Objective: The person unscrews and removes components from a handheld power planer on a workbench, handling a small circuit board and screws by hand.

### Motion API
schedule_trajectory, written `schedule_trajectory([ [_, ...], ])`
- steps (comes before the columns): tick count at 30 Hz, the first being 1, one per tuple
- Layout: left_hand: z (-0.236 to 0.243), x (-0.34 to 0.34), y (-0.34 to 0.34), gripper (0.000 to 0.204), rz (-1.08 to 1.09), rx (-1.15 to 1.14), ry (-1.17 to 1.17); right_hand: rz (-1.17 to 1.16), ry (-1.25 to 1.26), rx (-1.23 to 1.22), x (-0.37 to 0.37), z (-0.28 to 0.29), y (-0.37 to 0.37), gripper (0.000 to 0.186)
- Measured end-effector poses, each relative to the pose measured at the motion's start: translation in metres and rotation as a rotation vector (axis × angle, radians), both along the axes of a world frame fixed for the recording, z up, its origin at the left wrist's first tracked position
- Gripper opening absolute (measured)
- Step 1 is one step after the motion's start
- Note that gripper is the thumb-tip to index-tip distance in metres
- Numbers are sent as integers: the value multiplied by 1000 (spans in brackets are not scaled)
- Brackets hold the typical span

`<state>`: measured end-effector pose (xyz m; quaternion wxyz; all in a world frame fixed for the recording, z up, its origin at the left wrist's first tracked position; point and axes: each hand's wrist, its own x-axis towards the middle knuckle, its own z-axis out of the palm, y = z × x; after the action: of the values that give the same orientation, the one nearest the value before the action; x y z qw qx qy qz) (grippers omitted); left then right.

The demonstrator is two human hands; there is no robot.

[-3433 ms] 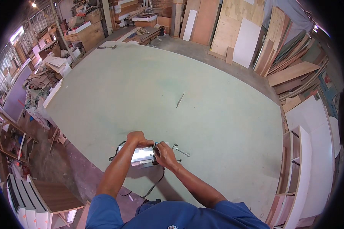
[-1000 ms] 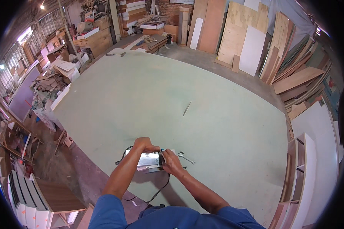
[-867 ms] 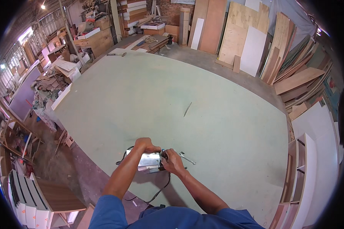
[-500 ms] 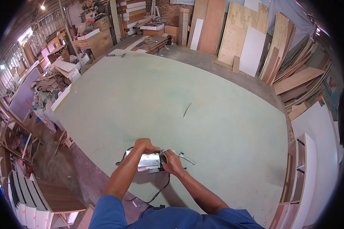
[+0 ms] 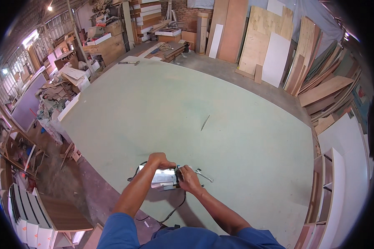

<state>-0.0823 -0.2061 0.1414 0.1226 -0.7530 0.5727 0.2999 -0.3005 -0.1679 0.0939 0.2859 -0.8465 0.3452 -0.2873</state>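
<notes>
Read all clock positions from the power tool, with 12 o'clock pointing away from your body.

The power tool (image 5: 164,177) lies on the table (image 5: 253,137) close to the near edge, its bright flat metal plate facing up. This placement probably gives both hands short reach and leaves the dark right end of the tool accessible.

Your left hand (image 5: 160,160) is at 12 o'clock, curled at the far side of the tool, thumb extended toward 3 o'clock. Its fingers are largely hidden, so whether they grip the tool or only brace against it cannot be told; steadying appears the likely purpose.

Your right hand (image 5: 188,179) is at 3 o'clock, fingers bent and narrowly spaced, holding the dark end of the tool. Any small part between the fingertips is too small to identify. The thumb of one hand nears the fingers of the other, which suggests both serve the same spot.

A wrench (image 5: 205,176) lies at 3 o'clock, just beyond the right hand, presumably for quick pickup. A cord (image 5: 174,211) runs from 5 o'clock toward the near edge. A thin strip (image 5: 205,123) lies at 1 o'clock, well apart. A hammer (image 5: 129,62) rests between 11 and 12 o'clock, at the far end.
</notes>
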Motion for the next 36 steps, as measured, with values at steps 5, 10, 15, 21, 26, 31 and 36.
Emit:
schedule_trajectory([
  [5,-3,0,1,88,-2,-22,25,-128,-5,140,7,2,8,22],
  [10,0,-6,-3,80,-5,2,-30,-98,-33,-18,7,-11,2,14],
  [15,-2,-2,-2,79,-1,5,-27,84,-55,-41,-1,2,-6,13],
  [21,-1,-1,0,88,-18,-8,9,-75,-15,188,2,8,3,14],
  [26,2,-4,-2,76,-9,32,-30,-69,0,62,3,-1,0,16],
  [31,3,-3,3,85,-23,-28,3,2,-76,65,0,6,-4,17],
  [36,3,-3,2,85,-18,-24,7,-120,48,112,7,10,1,16],
])
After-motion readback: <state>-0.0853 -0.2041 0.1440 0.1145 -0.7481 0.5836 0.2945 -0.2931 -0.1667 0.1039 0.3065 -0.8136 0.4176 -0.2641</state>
